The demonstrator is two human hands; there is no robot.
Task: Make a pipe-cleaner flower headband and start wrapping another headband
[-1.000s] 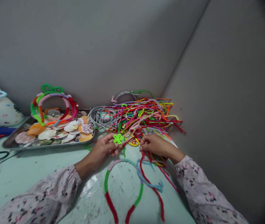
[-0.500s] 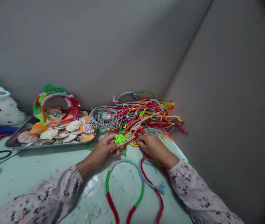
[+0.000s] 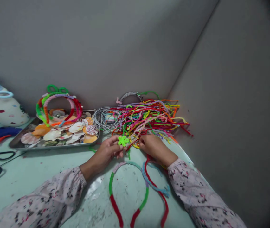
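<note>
Nearest you, toward the near edge of the desk (image 3: 51, 172), approx. mid: a fuzzy headband (image 3: 110, 185), red, green, pink + lt blue, arch pointing away, ends out of view. Just R of it, a red strand (image 3: 165, 209) and a lt-blue strand (image 3: 165, 191), toward the desk's R edge.

Beyond the arch, your L hand (image 3: 106, 150) has the green flower (image 3: 123, 141) pinched betw. thumb + fingers, up off the desk, short of the far edge. Flower's bright lime, fuzzy, w/ rounded looped petals round a small centre, face toward you. Your R hand (image 3: 157, 148) is near it, fingers curled in; can't tell if they're pinching anything, tips partly hidden.

Farther, L of centre, a metal tray (image 3: 54, 146) of shells (image 3: 51, 135), w/ more headbands (image 3: 46, 110) standing in it. Far R corner: big pile of multicol. strands (image 3: 154, 117), grey wire coils (image 3: 99, 120) on its L side.
</note>
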